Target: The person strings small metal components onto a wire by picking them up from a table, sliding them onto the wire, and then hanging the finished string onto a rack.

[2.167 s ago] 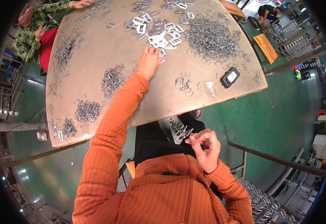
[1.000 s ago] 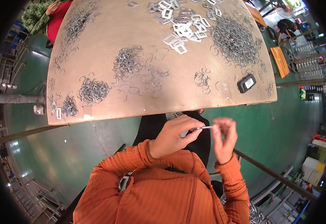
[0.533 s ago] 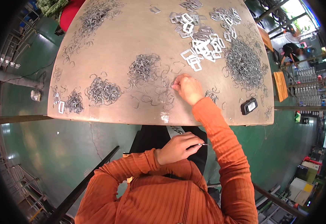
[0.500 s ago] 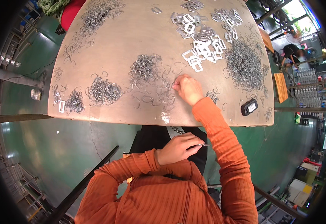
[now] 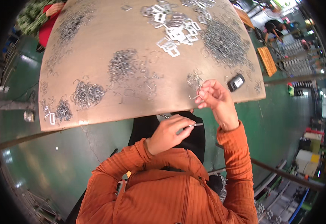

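Observation:
My right hand [image 5: 219, 103] is raised at the table's near edge, pinching a bent wire hook [image 5: 194, 97] between thumb and fingers. Just beyond it lies a small cluster of wire hooks [image 5: 193, 79]. Over my lap, my left hand [image 5: 169, 133] is closed on a thin flat metal piece [image 5: 198, 124], seen edge-on; most of it is hidden by the fingers. Several heaps of similar hooks lie on the table, among them a middle heap [image 5: 121, 64] and a large right heap [image 5: 225, 42]. Flat rectangular metal frames [image 5: 176, 33] are piled toward the far side.
The brown table [image 5: 95, 44] ends just ahead of my lap. A black device [image 5: 235, 82] rests near its right edge. One frame [image 5: 52, 118] lies at the near left corner. At the far left, another person's hand [image 5: 54, 9] touches the table edge.
My right hand has drawn back from the loose hooks toward me and to the right, now showing a wire hook. My left hand stays over my lap. The view has shifted.

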`<state>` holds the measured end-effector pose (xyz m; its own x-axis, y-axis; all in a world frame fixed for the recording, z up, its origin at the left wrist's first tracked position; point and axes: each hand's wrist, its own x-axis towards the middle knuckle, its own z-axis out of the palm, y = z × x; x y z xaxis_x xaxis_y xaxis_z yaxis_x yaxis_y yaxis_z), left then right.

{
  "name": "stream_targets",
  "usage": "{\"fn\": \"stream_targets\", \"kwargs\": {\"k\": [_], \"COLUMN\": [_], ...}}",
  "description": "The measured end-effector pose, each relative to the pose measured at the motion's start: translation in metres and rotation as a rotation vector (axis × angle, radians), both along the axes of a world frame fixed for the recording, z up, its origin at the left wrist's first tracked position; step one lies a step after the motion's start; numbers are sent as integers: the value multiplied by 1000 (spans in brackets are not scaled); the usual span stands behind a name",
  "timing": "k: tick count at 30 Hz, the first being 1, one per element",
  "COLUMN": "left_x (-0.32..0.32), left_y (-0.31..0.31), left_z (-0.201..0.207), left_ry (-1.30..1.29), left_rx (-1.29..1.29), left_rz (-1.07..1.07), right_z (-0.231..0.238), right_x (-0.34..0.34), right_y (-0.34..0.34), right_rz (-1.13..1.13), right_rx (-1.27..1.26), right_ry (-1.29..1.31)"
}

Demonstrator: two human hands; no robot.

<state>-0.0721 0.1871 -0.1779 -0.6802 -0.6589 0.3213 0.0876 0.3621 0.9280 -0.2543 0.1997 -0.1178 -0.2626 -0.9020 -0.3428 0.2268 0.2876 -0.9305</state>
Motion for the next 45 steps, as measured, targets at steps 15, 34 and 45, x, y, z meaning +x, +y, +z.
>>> {"fn": "stream_targets", "kwargs": {"k": [15,34,45], "left_x": [-36,-78,-78], "left_y": [7,-13,-18], "left_z": [21,85,58], "left_ry": [57,195,167], "left_rx": [-50,-191,45], "left_rz": [-73,-311,-308], "right_z": [18,184,339], "right_x": [8,31,45], "right_y": [103,179,328], "right_rz": [-373,-980,-1151], "right_rx": [-88,-394,-368], "right_ry": [-86,732,1213]}}
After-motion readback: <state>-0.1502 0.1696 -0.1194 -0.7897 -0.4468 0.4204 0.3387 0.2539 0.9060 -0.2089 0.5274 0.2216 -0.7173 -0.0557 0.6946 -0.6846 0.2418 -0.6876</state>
